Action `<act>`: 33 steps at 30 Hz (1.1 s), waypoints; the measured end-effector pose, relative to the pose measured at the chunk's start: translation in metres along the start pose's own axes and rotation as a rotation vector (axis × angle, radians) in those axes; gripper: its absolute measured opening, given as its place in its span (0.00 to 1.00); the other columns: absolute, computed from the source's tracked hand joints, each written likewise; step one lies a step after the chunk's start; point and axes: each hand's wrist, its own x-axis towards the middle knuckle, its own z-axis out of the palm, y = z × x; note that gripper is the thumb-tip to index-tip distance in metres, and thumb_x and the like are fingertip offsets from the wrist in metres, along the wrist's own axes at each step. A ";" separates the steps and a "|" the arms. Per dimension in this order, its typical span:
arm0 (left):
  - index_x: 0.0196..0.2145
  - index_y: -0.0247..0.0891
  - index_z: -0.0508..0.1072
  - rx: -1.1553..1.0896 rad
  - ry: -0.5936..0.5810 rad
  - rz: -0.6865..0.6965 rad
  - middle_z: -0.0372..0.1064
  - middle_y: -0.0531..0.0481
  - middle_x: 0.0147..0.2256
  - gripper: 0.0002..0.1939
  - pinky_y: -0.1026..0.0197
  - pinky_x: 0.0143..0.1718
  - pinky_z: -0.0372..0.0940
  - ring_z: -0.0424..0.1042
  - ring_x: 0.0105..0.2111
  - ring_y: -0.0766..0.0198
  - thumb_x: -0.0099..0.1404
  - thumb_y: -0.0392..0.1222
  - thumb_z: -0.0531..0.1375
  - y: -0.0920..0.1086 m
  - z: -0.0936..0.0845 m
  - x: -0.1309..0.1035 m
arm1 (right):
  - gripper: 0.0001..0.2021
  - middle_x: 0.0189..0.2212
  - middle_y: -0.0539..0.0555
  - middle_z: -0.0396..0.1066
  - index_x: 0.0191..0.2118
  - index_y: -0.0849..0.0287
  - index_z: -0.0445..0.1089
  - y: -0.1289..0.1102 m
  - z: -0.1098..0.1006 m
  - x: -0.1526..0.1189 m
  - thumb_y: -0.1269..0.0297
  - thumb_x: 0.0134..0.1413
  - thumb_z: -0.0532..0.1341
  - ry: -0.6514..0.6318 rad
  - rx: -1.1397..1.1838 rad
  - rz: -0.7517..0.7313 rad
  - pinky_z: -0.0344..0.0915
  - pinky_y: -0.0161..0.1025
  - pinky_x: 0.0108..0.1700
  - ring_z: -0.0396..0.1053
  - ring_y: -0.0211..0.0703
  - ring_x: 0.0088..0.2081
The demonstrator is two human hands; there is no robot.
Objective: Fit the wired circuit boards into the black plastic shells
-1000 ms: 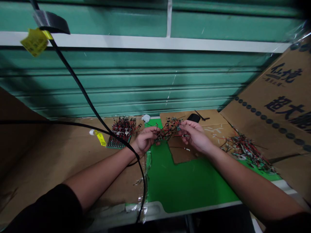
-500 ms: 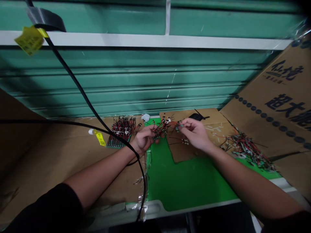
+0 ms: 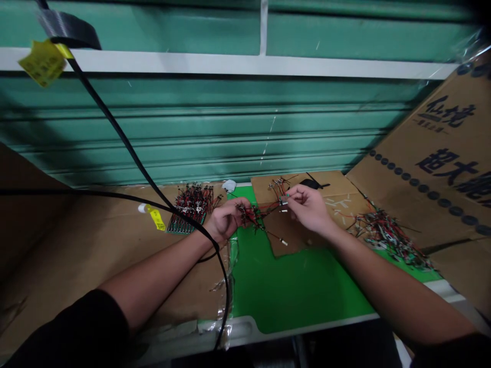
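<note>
My left hand (image 3: 227, 220) is closed around a tangled bundle of small wired circuit boards (image 3: 252, 216) with red and black leads. One lead with a white plug (image 3: 283, 242) hangs off the bundle to the lower right. My right hand (image 3: 309, 208) pinches a small wired circuit board (image 3: 284, 201) between thumb and fingertips, just right of the bundle. Red wires stretch from it toward the left hand, and others stick up above it. Part of each board is hidden by the fingers.
Left stands a panel of boards with upright wires (image 3: 187, 210); right lies a heap of wired boards (image 3: 395, 237). White bits lie on a cardboard sheet (image 3: 280, 225) over the green tabletop (image 3: 299, 291). A black cable (image 3: 123, 135) crosses in front. A printed carton (image 3: 452, 153) borders the right.
The bundle in my left hand has turned and spread, with a white-plugged lead now dangling lower right. The wires at my right hand now stretch upward and toward the left hand. Both arms stay nearly in place.
</note>
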 end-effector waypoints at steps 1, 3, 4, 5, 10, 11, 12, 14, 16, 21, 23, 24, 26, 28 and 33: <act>0.28 0.34 0.79 0.018 -0.019 -0.001 0.73 0.47 0.24 0.15 0.62 0.20 0.60 0.70 0.22 0.61 0.37 0.37 0.62 0.000 0.000 0.000 | 0.17 0.20 0.45 0.71 0.34 0.55 0.71 -0.001 0.001 0.000 0.51 0.46 0.74 0.007 0.036 0.027 0.58 0.34 0.16 0.64 0.35 0.16; 0.27 0.34 0.79 0.045 -0.052 0.002 0.74 0.46 0.23 0.15 0.62 0.20 0.60 0.70 0.22 0.60 0.38 0.37 0.62 0.000 0.001 0.000 | 0.18 0.20 0.45 0.71 0.34 0.55 0.70 -0.002 0.002 0.000 0.51 0.47 0.74 0.033 0.109 0.068 0.57 0.33 0.15 0.63 0.34 0.15; 0.27 0.34 0.79 0.051 -0.061 0.005 0.74 0.46 0.23 0.14 0.62 0.21 0.60 0.71 0.22 0.60 0.38 0.37 0.62 0.000 0.001 0.000 | 0.17 0.21 0.46 0.72 0.34 0.55 0.70 -0.002 0.003 0.000 0.51 0.47 0.75 0.046 0.144 0.082 0.57 0.32 0.15 0.64 0.34 0.15; 0.27 0.34 0.80 0.052 -0.065 0.005 0.74 0.46 0.23 0.14 0.62 0.21 0.60 0.70 0.22 0.60 0.39 0.38 0.62 0.000 0.000 0.000 | 0.17 0.21 0.46 0.73 0.33 0.55 0.70 -0.002 0.003 0.001 0.53 0.46 0.75 0.054 0.178 0.096 0.58 0.32 0.15 0.64 0.33 0.15; 0.29 0.34 0.79 0.031 -0.055 0.009 0.74 0.45 0.25 0.15 0.62 0.22 0.62 0.71 0.23 0.60 0.39 0.37 0.62 -0.001 -0.003 0.001 | 0.15 0.19 0.45 0.71 0.31 0.55 0.69 -0.002 0.003 0.000 0.56 0.46 0.75 0.036 0.226 0.129 0.56 0.31 0.14 0.62 0.32 0.14; 0.29 0.34 0.79 0.027 -0.055 0.010 0.74 0.45 0.26 0.15 0.62 0.22 0.62 0.71 0.24 0.60 0.39 0.37 0.62 -0.002 -0.004 0.001 | 0.15 0.19 0.45 0.71 0.31 0.55 0.69 -0.002 0.003 0.000 0.56 0.46 0.75 0.035 0.219 0.122 0.56 0.31 0.14 0.62 0.32 0.14; 0.29 0.34 0.79 0.025 -0.056 0.012 0.74 0.46 0.26 0.15 0.62 0.23 0.63 0.71 0.25 0.61 0.40 0.36 0.63 -0.002 -0.004 0.001 | 0.16 0.19 0.44 0.71 0.31 0.55 0.69 -0.002 0.003 -0.001 0.56 0.46 0.75 0.033 0.211 0.117 0.56 0.31 0.14 0.62 0.32 0.14; 0.30 0.34 0.79 0.025 -0.050 0.017 0.73 0.46 0.27 0.14 0.62 0.23 0.64 0.70 0.24 0.62 0.41 0.36 0.64 -0.003 -0.005 0.002 | 0.17 0.20 0.44 0.71 0.31 0.55 0.70 -0.002 0.003 -0.002 0.55 0.45 0.76 0.030 0.206 0.118 0.57 0.31 0.13 0.62 0.32 0.14; 0.31 0.34 0.80 0.027 -0.041 0.020 0.73 0.48 0.27 0.15 0.62 0.23 0.64 0.70 0.23 0.63 0.42 0.36 0.65 -0.004 -0.004 0.002 | 0.18 0.19 0.43 0.70 0.31 0.54 0.69 -0.003 0.004 -0.003 0.54 0.43 0.78 0.022 0.225 0.148 0.57 0.31 0.13 0.62 0.33 0.14; 0.30 0.34 0.80 0.022 -0.050 0.040 0.73 0.50 0.28 0.13 0.63 0.21 0.63 0.69 0.21 0.66 0.43 0.35 0.66 -0.003 -0.002 0.003 | 0.19 0.18 0.43 0.69 0.30 0.54 0.69 -0.004 0.008 -0.005 0.54 0.41 0.78 -0.067 0.278 0.232 0.57 0.32 0.12 0.61 0.33 0.12; 0.31 0.34 0.80 0.018 -0.058 0.042 0.74 0.50 0.29 0.12 0.63 0.21 0.62 0.69 0.21 0.66 0.44 0.35 0.66 -0.003 -0.002 0.003 | 0.19 0.17 0.43 0.69 0.30 0.54 0.68 -0.005 0.009 -0.006 0.53 0.42 0.78 -0.078 0.267 0.245 0.57 0.32 0.12 0.62 0.34 0.12; 0.32 0.34 0.80 0.018 -0.064 0.036 0.74 0.49 0.28 0.12 0.63 0.21 0.62 0.69 0.20 0.66 0.45 0.35 0.66 -0.002 -0.002 0.003 | 0.20 0.17 0.43 0.69 0.29 0.54 0.68 -0.005 0.009 -0.006 0.53 0.41 0.78 -0.075 0.261 0.248 0.57 0.32 0.12 0.63 0.34 0.12; 0.33 0.34 0.80 0.015 -0.072 0.022 0.74 0.49 0.27 0.12 0.62 0.21 0.60 0.68 0.19 0.66 0.46 0.35 0.66 -0.002 -0.004 0.003 | 0.20 0.16 0.44 0.69 0.29 0.53 0.67 -0.005 0.010 -0.006 0.52 0.41 0.78 -0.066 0.255 0.249 0.57 0.32 0.12 0.63 0.35 0.12; 0.33 0.33 0.80 0.005 -0.073 0.007 0.73 0.50 0.26 0.13 0.62 0.21 0.60 0.68 0.19 0.66 0.47 0.35 0.66 -0.002 -0.005 0.002 | 0.20 0.17 0.44 0.70 0.29 0.53 0.67 -0.003 0.010 -0.005 0.52 0.41 0.78 -0.064 0.254 0.250 0.58 0.32 0.13 0.64 0.35 0.13; 0.35 0.32 0.79 -0.064 -0.030 -0.018 0.71 0.51 0.25 0.13 0.62 0.21 0.59 0.66 0.20 0.66 0.47 0.34 0.66 -0.001 -0.002 0.002 | 0.18 0.21 0.46 0.73 0.31 0.53 0.68 0.002 0.008 -0.002 0.54 0.43 0.76 -0.059 0.257 0.255 0.58 0.32 0.14 0.66 0.35 0.15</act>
